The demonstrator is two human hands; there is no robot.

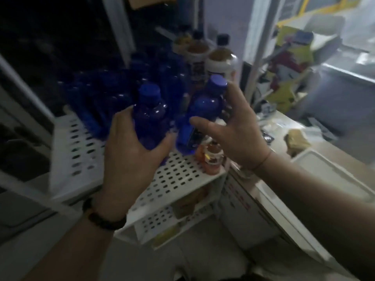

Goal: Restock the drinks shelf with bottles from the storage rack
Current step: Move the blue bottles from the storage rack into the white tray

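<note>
- My left hand (129,147) is wrapped round the body of one blue bottle (150,118), thumb at three o'clock of it and my fingers curled behind; I grip low on the body so the cap stays free and I can set the base down first.
- My right hand (229,130) has a second blue bottle (207,106). My fingers are spread fairly wide and the hold looks loose. The blur leaves me unsure how firm it is.
- Both bottles hang over the white perforated shelf (174,179), just in front of the packed blue bottles (113,94) at ten o'clock.
- The left bottle's long axis is near upright, cap at twelve o'clock. The right one leans, cap towards one o'clock and base towards seven.
- I judge I carry one in each hand to halve the trips. The bare front strip of shelf at six o'clock looks like the place for them.
- The brown-topped bottles (221,59) stand at one o'clock behind, and a small orange bottle (211,157) sits near the shelf's right edge. I should keep the tilted base clear of it.
</note>
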